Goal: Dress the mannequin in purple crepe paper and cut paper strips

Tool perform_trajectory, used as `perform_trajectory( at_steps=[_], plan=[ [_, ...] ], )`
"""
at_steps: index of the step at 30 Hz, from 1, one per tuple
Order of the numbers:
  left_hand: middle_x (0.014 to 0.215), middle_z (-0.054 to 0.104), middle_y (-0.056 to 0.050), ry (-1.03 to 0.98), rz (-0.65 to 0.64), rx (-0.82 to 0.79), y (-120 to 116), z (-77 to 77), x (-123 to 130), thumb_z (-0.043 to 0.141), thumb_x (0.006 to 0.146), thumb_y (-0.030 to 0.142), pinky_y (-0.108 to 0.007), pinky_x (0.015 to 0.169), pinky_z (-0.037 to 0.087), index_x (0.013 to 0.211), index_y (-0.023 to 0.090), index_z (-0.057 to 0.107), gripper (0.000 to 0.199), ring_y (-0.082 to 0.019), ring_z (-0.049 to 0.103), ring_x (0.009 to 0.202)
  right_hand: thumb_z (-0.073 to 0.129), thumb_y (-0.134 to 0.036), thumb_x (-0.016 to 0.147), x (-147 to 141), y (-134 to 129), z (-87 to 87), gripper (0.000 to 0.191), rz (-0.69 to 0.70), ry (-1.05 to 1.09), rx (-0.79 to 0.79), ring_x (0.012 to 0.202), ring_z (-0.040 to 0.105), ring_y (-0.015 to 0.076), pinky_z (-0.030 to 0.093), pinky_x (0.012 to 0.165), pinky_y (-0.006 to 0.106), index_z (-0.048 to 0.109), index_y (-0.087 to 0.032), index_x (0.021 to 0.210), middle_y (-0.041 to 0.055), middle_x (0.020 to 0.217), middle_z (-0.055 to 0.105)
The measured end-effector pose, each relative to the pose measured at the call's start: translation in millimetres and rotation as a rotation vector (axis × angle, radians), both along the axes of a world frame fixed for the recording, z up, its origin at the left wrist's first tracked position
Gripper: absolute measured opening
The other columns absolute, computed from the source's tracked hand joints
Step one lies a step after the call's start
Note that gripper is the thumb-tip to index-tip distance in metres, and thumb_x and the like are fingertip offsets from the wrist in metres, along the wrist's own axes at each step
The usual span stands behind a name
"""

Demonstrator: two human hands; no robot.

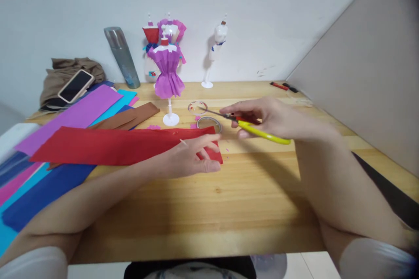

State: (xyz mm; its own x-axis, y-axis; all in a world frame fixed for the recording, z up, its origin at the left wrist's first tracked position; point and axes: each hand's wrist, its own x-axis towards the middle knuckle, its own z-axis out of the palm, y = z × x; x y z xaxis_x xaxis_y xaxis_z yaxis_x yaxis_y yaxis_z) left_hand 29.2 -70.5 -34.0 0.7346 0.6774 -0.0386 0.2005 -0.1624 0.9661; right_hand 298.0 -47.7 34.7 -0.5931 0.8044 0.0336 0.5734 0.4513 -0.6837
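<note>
My right hand (265, 115) holds a pair of scissors (263, 132) with yellow-and-red handles, raised over the table, the dark blades pointing left. My left hand (193, 157) hovers at or rests on the right end of a long red crepe paper strip (111, 146), fingers apart and thumb stretched out; whether it touches the paper is hard to tell. Behind that strip stands a small dress form in a gathered purple paper dress (168, 72). A roll of tape (209, 125) lies just past the red paper's end, and a clear ring (197, 107) lies behind it.
Purple (72, 115), brown (131, 117) and blue (49, 192) paper sheets pile up at left. A phone (76, 86) rests on brown cloth (73, 67) near a grey bottle (122, 56). More dress forms (220, 41) stand along the wall. Red and black pens (284, 86) lie back right.
</note>
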Motion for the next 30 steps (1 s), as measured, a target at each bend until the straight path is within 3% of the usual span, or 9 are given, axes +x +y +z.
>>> perform_trajectory(
  at_steps=[2,5,9,12,18,20,23,25,30],
  plan=[
    [0.131,0.074,-0.017,-0.149,0.052,-0.229,1,-6.5,5,0.086,0.079,0.052,-0.032,0.07,0.059,0.145,0.022,0.062,0.076,-0.02,0.075,0.084,0.073,-0.054,0.088,-12,-4,-6.7,0.061,0.01,-0.074,0.151,0.076,0.06,0.0224,0.046,0.071,0.035,0.075,-0.017,0.137,0.0082,0.091,0.072],
    [0.111,0.077,-0.013,-0.395,0.145,-0.443,2,-9.6,9,0.088,0.079,0.063,-0.027,0.061,0.058,0.118,0.017,0.07,0.063,-0.019,0.075,0.078,0.068,-0.031,0.088,-32,-10,-19.1,0.057,0.076,-0.076,0.341,0.094,0.069,0.0285,0.054,0.083,0.04,0.069,-0.02,0.144,0.0132,0.113,0.076],
    [0.081,0.072,-0.002,-0.484,0.338,-0.45,3,-8.9,9,0.092,0.075,0.062,-0.02,0.051,0.049,0.097,0.018,0.068,0.055,-0.01,0.064,0.058,0.066,-0.022,0.092,-53,-20,-30.8,0.064,0.082,-0.055,0.435,0.119,0.069,0.0331,0.058,0.095,0.046,0.059,-0.027,0.155,0.0137,0.124,0.075],
    [0.078,0.073,-0.001,-0.462,0.447,-0.362,8,-8.9,6,0.09,0.078,0.054,-0.018,0.046,0.041,0.09,0.017,0.071,0.043,-0.006,0.052,0.05,0.065,-0.025,0.097,-60,-30,-32.1,0.056,0.067,-0.047,0.443,0.116,0.073,0.0326,0.06,0.093,0.046,0.061,-0.026,0.152,0.0133,0.125,0.077],
    [0.073,0.074,-0.003,-0.382,0.446,-0.172,20,-4.9,0,0.086,0.08,0.053,-0.019,0.044,0.033,0.08,0.014,0.077,0.04,-0.004,0.042,0.047,0.067,-0.031,0.099,-44,-18,-26.3,0.015,-0.516,0.351,0.745,0.076,0.075,0.0233,0.062,0.076,0.041,0.079,-0.023,0.102,0.009,0.095,0.083],
    [0.074,0.076,-0.004,-0.4,0.319,-0.153,18,-1.7,-3,0.088,0.079,0.054,-0.019,0.045,0.034,0.094,0.014,0.082,0.042,-0.005,0.043,0.048,0.075,-0.039,0.094,-33,-4,-27.7,0.017,-0.488,0.459,0.484,0.073,0.075,0.0219,0.062,0.07,0.038,0.075,-0.024,0.086,0.0057,0.082,0.08],
    [0.08,0.079,-0.007,-0.407,0.128,-0.085,15,5.5,-8,0.086,0.084,0.056,-0.021,0.048,0.039,0.11,0.016,0.084,0.047,-0.009,0.052,0.053,0.083,-0.058,0.088,-22,12,-37.1,0.04,-0.054,0.413,-0.322,0.064,0.072,0.0186,0.061,0.065,0.034,0.071,-0.021,0.08,0.0044,0.074,0.078],
    [0.077,0.077,-0.005,-0.399,0.093,-0.006,15,12.0,-11,0.086,0.087,0.055,-0.021,0.049,0.039,0.106,0.018,0.086,0.042,-0.009,0.054,0.053,0.086,-0.063,0.084,-23,16,-47.4,0.049,0.163,0.454,-0.658,0.063,0.072,0.0166,0.06,0.064,0.032,0.071,-0.017,0.089,0.006,0.082,0.08],
    [0.068,0.068,-0.002,-0.392,0.115,0.194,21,26.1,-14,0.082,0.09,0.061,-0.023,0.049,0.041,0.083,0.018,0.083,0.043,-0.009,0.051,0.052,0.096,-0.051,0.079,-40,11,-72.0,0.066,0.445,0.799,-0.771,0.086,0.076,0.015,0.061,0.082,0.027,0.061,-0.018,0.123,0.0061,0.105,0.079]
  ],
)
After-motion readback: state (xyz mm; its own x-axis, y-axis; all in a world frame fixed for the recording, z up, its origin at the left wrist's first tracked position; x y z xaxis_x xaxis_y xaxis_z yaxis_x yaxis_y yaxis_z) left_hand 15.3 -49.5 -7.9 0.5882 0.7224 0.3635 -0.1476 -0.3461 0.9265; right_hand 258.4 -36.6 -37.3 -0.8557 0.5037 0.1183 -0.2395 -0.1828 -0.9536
